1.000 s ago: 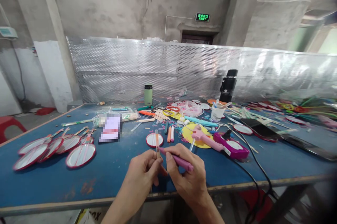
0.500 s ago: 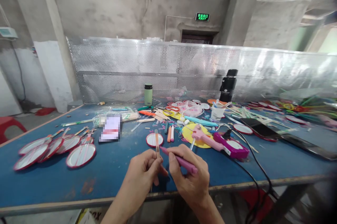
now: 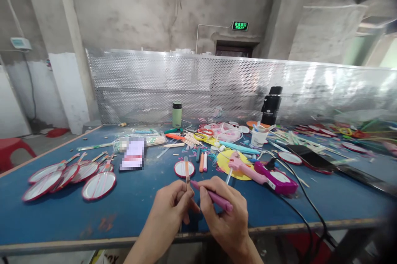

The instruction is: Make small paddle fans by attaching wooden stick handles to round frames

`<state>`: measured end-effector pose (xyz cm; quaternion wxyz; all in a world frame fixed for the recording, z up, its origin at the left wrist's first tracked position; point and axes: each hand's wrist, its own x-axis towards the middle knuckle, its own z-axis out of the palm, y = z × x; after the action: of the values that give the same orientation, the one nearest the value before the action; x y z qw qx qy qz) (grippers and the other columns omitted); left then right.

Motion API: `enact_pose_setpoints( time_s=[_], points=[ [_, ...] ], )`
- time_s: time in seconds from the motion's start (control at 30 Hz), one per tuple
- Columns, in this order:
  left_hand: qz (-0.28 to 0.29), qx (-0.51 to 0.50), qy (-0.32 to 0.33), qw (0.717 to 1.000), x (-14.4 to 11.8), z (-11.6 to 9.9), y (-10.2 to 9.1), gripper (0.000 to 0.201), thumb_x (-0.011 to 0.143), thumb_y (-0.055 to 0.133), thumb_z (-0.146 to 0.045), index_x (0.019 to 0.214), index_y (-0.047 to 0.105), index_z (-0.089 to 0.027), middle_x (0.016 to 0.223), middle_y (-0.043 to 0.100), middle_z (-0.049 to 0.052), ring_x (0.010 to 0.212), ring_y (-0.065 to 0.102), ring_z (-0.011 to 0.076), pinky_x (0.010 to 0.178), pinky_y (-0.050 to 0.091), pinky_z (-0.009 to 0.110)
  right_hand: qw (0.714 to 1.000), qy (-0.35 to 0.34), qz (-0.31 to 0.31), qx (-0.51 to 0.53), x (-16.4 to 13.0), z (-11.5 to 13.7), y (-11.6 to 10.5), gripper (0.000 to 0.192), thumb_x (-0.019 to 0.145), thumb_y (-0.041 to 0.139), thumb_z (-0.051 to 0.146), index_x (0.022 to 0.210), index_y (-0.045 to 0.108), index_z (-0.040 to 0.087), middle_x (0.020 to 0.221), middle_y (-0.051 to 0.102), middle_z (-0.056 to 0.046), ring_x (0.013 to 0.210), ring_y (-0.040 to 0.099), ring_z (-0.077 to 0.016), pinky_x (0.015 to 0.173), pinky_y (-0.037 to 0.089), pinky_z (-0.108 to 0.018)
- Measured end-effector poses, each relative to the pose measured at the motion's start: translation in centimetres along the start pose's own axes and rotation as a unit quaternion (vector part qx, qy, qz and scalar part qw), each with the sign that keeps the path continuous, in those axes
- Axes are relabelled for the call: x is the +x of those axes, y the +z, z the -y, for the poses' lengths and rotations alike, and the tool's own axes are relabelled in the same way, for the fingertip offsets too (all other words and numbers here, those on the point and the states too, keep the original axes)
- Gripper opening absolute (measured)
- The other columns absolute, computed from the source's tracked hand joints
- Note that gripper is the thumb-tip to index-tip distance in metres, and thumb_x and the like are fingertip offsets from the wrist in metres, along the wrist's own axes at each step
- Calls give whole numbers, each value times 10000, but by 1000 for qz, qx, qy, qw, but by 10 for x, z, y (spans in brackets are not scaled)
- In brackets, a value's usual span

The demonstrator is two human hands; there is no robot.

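My left hand [image 3: 172, 204] pinches a flat wooden craft stick [image 3: 187, 169] upright, its upper part tinted orange. My right hand [image 3: 225, 206] is closed around a pink-purple marker [image 3: 217, 198], held like a pen, its tip against or very close to the stick's right edge. Just behind the stick lies a round white disc with a red rim [image 3: 179, 169]. An orange marker [image 3: 201, 162], a pink-white marker and a dark one lie beyond my hands. To their right a pink hot glue gun [image 3: 245, 167] rests on a yellow disc [image 3: 223, 160].
Red-rimmed discs with sticks [image 3: 99, 185] overlap at the left, near a phone [image 3: 133, 154]. Toward the back stand a green bottle [image 3: 177, 115], a white cup [image 3: 259, 136] and a black flask [image 3: 272, 105]. A purple box [image 3: 281, 178] with cables and dark phones [image 3: 310, 158] lie right.
The whole scene has shifted slightly down and right in view. Both hands keep their grips; the marker tip sits a little lower along the stick.
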<state>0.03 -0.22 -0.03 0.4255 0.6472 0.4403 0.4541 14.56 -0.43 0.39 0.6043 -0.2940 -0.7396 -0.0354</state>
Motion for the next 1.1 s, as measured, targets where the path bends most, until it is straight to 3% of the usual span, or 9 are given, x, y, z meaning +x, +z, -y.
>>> enact_pose_setpoints(
  time_s=[0.33,0.53,0.7,1.1],
  points=[
    [7,-4,-4,1000,3,-1,2,323,911,504,-422,694,538,-185,486,525,-50,432,444,99,468,301,211,1000,-11,-1,8,2,-1,0,149,871,560,82,902,655,193,702,657,6,594,588,-107,581,465,-225],
    [2,-1,-1,1000,3,-2,0,308,906,513,-403,693,548,-184,483,535,-50,429,427,95,465,285,212,999,-11,29,24,1,-2,1,148,869,558,85,906,657,187,710,655,-2,581,583,-107,560,461,-223],
    [4,-1,1,1000,3,1,0,301,905,522,-396,690,549,-186,483,530,-52,437,444,101,464,289,213,1000,-9,-2,13,-1,-4,1,166,862,571,71,927,659,196,739,677,0,611,602,-110,597,475,-226],
    [0,12,4,1000,1,5,-2,340,911,516,-431,686,582,-185,503,570,-27,460,461,109,478,326,214,1000,7,1,14,-2,-2,1,143,868,571,81,899,660,189,706,646,9,596,581,-104,583,449,-228]
  ],
)
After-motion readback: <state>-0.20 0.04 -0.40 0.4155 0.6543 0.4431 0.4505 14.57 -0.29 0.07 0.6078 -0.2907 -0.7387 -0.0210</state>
